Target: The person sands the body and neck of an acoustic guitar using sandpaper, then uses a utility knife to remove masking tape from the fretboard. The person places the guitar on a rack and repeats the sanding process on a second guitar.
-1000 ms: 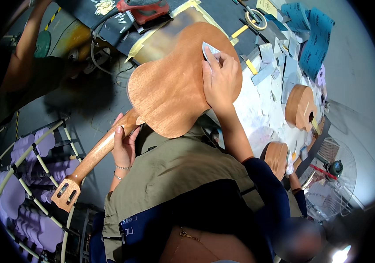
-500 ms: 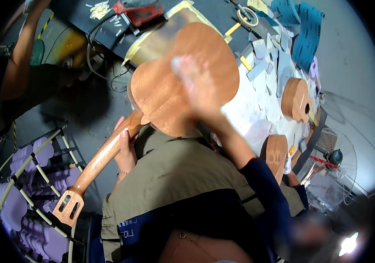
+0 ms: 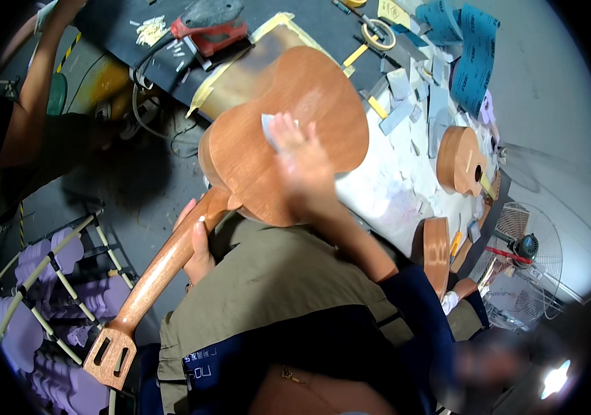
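A bare wooden ukulele [image 3: 330, 90] lies back side up across my lap and the table's edge, its slotted headstock pointing to the lower left. My left hand [image 3: 202, 259] wraps round its neck [image 3: 160, 263] near the heel, thumb on top and fingers underneath. On the body's back, my right hand [image 3: 299, 152] lies flat and slightly blurred, pressing a small pale grey sheet, apparently sandpaper [image 3: 267, 126]. Only that sheet's left edge shows beyond the fingers; the palm hides the rest.
A red power sander [image 3: 209, 31] sits at the table's far left. Sandpaper scraps [image 3: 398, 114], a tape roll [image 3: 378, 34] and blue abrasive strips [image 3: 475, 59] lie farther right, near another ukulele body [image 3: 458, 159]. Co-workers' arms [image 3: 36, 90] show left and right. A rack [image 3: 53, 259] stands lower left.
My right hand has moved slightly down and left over the wood with the sheet. The view has shifted a little; my left hand keeps its hold on the neck.
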Tool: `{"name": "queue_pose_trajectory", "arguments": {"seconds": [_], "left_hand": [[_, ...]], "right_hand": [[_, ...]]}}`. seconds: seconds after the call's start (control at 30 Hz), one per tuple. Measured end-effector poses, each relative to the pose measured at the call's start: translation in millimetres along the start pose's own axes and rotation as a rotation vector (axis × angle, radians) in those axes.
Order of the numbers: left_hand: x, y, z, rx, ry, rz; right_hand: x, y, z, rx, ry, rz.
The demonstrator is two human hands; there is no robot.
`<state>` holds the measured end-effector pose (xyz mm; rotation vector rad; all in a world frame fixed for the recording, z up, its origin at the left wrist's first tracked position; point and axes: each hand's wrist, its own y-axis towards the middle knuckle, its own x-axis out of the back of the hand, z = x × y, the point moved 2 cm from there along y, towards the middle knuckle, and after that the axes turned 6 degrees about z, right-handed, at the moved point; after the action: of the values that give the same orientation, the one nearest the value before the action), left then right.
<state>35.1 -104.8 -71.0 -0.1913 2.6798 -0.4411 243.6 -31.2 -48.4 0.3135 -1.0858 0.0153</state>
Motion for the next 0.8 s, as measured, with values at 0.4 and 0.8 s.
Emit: {"name": "queue_pose_trajectory", "arguments": {"seconds": [0.4, 0.8], "left_hand": [[6.2, 2.7, -4.5, -0.243, 0.158, 0.185], [12.8, 5.7, 5.3, -0.305, 0.17, 0.224]], "right_hand": [[31.9, 15.1, -47.0, -0.234, 0.067, -0.041], [25.1, -1.1, -4.7, -0.176, -0.264, 0.009]]}}
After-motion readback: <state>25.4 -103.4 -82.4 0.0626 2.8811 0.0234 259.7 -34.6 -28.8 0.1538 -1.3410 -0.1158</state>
